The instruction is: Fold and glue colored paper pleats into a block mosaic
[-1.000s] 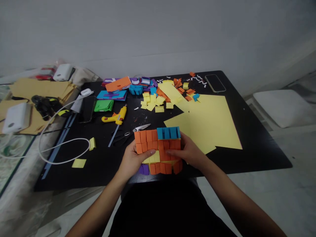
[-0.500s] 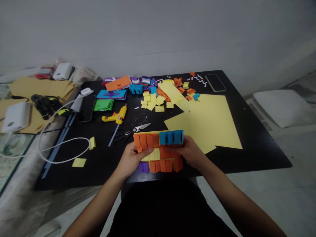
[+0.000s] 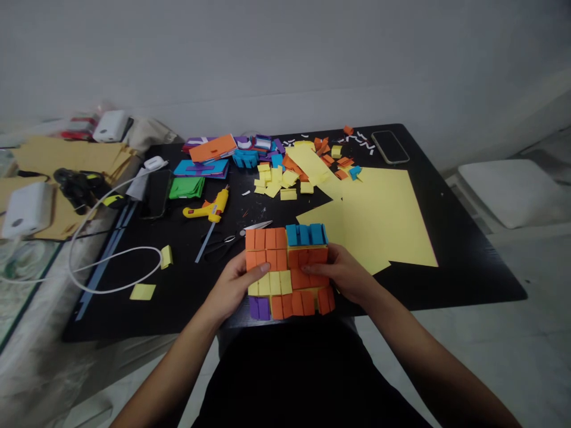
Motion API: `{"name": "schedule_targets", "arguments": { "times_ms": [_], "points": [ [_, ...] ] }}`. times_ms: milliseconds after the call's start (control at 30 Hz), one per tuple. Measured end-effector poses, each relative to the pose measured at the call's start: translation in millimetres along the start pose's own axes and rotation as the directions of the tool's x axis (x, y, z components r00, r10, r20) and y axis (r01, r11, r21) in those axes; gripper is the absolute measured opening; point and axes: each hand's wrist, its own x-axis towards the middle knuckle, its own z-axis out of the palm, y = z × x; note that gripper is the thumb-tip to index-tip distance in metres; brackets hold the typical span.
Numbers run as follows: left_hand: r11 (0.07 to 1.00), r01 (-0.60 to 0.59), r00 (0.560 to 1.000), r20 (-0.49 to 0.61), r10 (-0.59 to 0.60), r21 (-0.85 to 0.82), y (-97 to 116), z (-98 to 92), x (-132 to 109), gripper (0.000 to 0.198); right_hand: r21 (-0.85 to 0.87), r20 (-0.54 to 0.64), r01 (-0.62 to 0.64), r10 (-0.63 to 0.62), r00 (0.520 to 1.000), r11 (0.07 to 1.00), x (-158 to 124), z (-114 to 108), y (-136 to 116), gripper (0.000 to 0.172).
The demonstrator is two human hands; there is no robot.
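A panel covered in folded paper pieces [image 3: 280, 284], mostly orange with yellow, blue and purple ones, is held over the table's near edge. My left hand [image 3: 234, 284] grips its left side, the thumb lying across the front and the other fingers hidden behind. On the opposite side my right hand [image 3: 350, 274] holds it the same way, thumb on an orange piece. Scissors [image 3: 229, 239] lie just beyond the panel's upper left corner. A yellow glue gun [image 3: 216, 206] with a glue stick rests farther off. Yellow paper sheets [image 3: 379, 208] spread behind my right hand.
Loose yellow folded pieces [image 3: 272, 181] and orange scraps sit at the table's back. Paper bundles [image 3: 214, 150] are at the back left, near a phone [image 3: 156, 195]. A second phone [image 3: 389, 147] lies back right. A white cable [image 3: 120, 291] loops over the left side.
The panel has tilted so that its front faces me more fully, and its upper edge sits slightly higher. Both hands keep their hold on its sides.
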Motion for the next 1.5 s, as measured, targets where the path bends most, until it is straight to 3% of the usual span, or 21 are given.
{"name": "schedule_targets", "arguments": {
  "times_ms": [433,767,933,1100,1200,1333,1400,1500],
  "points": [
    [0.936,-0.159,0.972,-0.116,0.204,0.314,-5,11.5,0,0.034,-0.171,-0.116,0.094,-0.115,0.987,0.981,-2,4,11,0.035],
    [0.964,-0.143,0.99,0.019,0.143,0.223,1,7.9,-5,0.037,-0.173,-0.1,0.125,-0.144,0.985,0.977,-5,10,8,0.028],
    [0.967,-0.114,0.991,-0.04,0.126,0.228,0,10.7,-6,0.039,-0.26,-0.065,0.185,-0.208,0.976,0.948,-7,10,7,0.023],
    [0.979,-0.081,0.992,-0.083,0.098,0.189,-9,9.5,-2,0.032,-0.393,-0.018,0.306,-0.34,0.94,0.867,-6,6,8,0.03],
    [0.982,-0.072,0.991,-0.097,0.09,0.175,-10,5.7,0,0.031,-0.348,0.122,0.337,-0.315,0.941,0.875,-6,1,6,0.032],
    [0.993,-0.054,0.994,-0.091,0.063,0.102,-7,5.3,2,0.032,-0.225,0.221,0.268,-0.218,0.95,0.937,-6,-6,0,0.022],
    [0.994,-0.054,0.995,-0.079,0.062,0.092,-4,7.1,3,0.032,-0.201,0.231,0.237,-0.189,0.954,0.95,-5,-8,-1,0.031],
    [0.993,-0.054,0.996,-0.059,0.061,0.106,-2,8.9,3,0.032,-0.184,0.159,0.246,-0.218,0.963,0.952,-3,-9,3,0.029]
  ]
}}
